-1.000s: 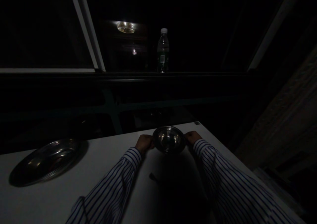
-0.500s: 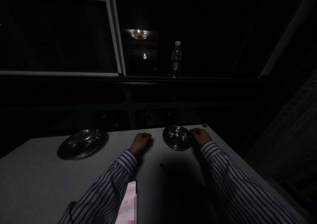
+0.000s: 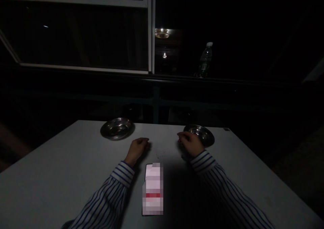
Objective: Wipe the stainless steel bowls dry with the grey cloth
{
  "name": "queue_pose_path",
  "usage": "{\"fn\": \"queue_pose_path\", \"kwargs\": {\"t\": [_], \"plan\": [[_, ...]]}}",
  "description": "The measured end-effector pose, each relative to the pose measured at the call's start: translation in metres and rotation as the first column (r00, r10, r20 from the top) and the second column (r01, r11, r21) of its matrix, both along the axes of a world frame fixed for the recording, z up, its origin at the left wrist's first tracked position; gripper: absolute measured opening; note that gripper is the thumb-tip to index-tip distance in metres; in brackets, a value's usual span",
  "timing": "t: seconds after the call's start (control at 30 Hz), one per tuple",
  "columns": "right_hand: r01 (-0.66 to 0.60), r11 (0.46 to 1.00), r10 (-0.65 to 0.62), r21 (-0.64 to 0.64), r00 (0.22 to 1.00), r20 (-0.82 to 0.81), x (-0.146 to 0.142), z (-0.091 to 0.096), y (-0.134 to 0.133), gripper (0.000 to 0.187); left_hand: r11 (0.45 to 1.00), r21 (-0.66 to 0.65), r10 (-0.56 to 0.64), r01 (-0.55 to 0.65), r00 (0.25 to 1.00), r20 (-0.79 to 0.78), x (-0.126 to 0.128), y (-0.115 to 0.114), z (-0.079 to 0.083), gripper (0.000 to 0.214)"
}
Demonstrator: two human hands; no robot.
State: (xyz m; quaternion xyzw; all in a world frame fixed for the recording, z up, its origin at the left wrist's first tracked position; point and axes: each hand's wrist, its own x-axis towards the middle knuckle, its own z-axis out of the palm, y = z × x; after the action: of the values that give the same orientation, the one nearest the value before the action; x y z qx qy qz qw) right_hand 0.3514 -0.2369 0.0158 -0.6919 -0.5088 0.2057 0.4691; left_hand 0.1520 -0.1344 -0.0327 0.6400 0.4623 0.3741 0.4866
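My left hand (image 3: 138,150) rests low over the white table, its fingers curled together; the inside of the grip is hidden. In front of the right metal bowl (image 3: 208,138) is my right hand (image 3: 191,144), fingers drawn together and overlapping the bowl's near left part in view. Whether it holds anything is hidden. A small dark shape (image 3: 184,157) below it is too dim to name. Beyond my left hand stands another shiny metal bowl (image 3: 117,136), with something indistinct inside. A phone (image 3: 153,188) with a lit, blurred-out screen lies between my forearms.
The white table (image 3: 63,161) ends at a far edge just past both bowls. A plastic bottle (image 3: 205,60) with a white cap stands on a dark ledge behind. A window frame (image 3: 151,33) rises at the back. The surroundings are very dark.
The view has turned left, showing more of the phone. My right hand has moved from the right bowl's right side to its near left. My left hand stays curled.
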Motion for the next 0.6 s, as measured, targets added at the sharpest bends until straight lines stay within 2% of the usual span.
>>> {"fn": "queue_pose_path", "kwargs": {"t": [0.17,0.37,0.47,0.6], "plan": [[-0.045,0.999,0.049,0.031,0.988,-0.148,-0.035,-0.032,0.018,0.024,0.988,0.136,0.085,-0.075,0.994,-0.067,-0.031,-0.003,-0.022,0.03],[-0.061,0.998,0.061,0.007,0.965,-0.256,-0.049,-0.076,0.034,0.025,0.973,0.201,0.139,-0.11,0.981,-0.135,-0.052,-0.01,-0.043,0.035],[-0.067,0.998,0.06,-0.018,0.969,-0.241,-0.05,-0.082,0.04,0.025,0.97,0.218,0.142,-0.107,0.979,-0.148,-0.056,-0.012,-0.048,0.035],[-0.111,0.993,0.102,-0.05,0.982,-0.161,-0.055,-0.077,0.05,0.026,0.974,0.202,0.127,-0.099,0.983,-0.134,-0.062,-0.013,-0.046,0.032]]}}
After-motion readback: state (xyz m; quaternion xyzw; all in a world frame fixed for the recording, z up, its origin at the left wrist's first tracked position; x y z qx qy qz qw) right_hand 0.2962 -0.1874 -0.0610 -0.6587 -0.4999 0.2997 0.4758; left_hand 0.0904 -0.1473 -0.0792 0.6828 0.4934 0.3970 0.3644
